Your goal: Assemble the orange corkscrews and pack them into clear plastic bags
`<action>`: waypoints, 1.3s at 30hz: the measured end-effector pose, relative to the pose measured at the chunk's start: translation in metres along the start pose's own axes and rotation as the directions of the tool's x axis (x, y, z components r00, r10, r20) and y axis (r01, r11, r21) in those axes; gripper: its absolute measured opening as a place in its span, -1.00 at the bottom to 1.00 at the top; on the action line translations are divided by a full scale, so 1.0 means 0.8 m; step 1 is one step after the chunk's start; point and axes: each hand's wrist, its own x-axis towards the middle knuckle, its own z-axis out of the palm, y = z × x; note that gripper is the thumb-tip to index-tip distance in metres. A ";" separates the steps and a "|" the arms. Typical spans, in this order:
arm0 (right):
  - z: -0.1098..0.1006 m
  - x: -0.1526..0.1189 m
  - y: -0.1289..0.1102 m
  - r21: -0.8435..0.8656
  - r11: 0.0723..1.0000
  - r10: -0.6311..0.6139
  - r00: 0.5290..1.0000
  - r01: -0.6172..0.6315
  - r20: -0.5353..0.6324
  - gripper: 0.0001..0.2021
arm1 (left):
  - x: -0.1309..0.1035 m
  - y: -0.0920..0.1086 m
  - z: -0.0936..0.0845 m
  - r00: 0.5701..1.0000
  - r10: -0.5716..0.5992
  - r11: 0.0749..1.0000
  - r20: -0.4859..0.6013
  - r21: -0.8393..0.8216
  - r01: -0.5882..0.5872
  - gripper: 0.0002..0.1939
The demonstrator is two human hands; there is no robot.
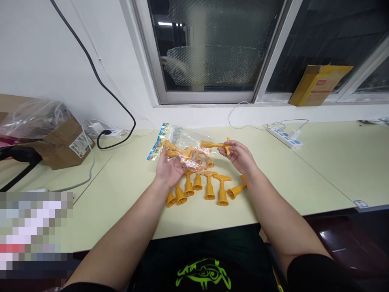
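Observation:
A clear plastic bag (185, 138) with a colourful header strip rests in my left hand (168, 170), whose fingers are wrapped around its side. Inside it lie some yellow-orange T-handled plastic pieces (173, 149). My right hand (238, 156) pinches another yellow T-handled piece (212, 144) by its crossbar. That piece's flared end points left, at the bag's right side; I cannot tell whether it is inside the opening. On the table just below the hands, several more such pieces (222, 190) lie with their bell-shaped ends toward me.
The pale table (319, 162) runs along a windowed wall. At left are a cardboard box (63, 142) with plastic wrap, a black cable (91, 61) and a power strip (114, 134). Another power strip (285, 137) lies back right. A yellow carton (319, 86) leans on the windowsill.

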 end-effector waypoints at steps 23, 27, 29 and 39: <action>0.045 -0.017 0.034 0.185 0.891 0.378 0.903 -0.415 0.207 -0.80 | 0.000 -0.010 0.002 0.997 -0.062 0.991 0.047 0.125 0.056 -0.25; 0.042 -0.012 0.040 0.211 0.911 0.318 0.930 -0.353 0.183 -0.79 | -0.001 -0.014 0.007 0.996 -0.077 0.993 0.034 0.093 0.073 -0.31; 0.042 -0.010 0.045 0.222 0.911 0.320 0.936 -0.347 0.150 -0.81 | -0.003 -0.017 0.011 0.997 -0.060 0.994 0.039 0.090 0.056 -0.35; 0.059 -0.024 0.054 0.025 0.963 0.255 0.936 -0.269 0.244 -0.55 | -0.005 -0.020 0.010 0.975 -0.201 0.971 0.096 0.154 0.185 -0.31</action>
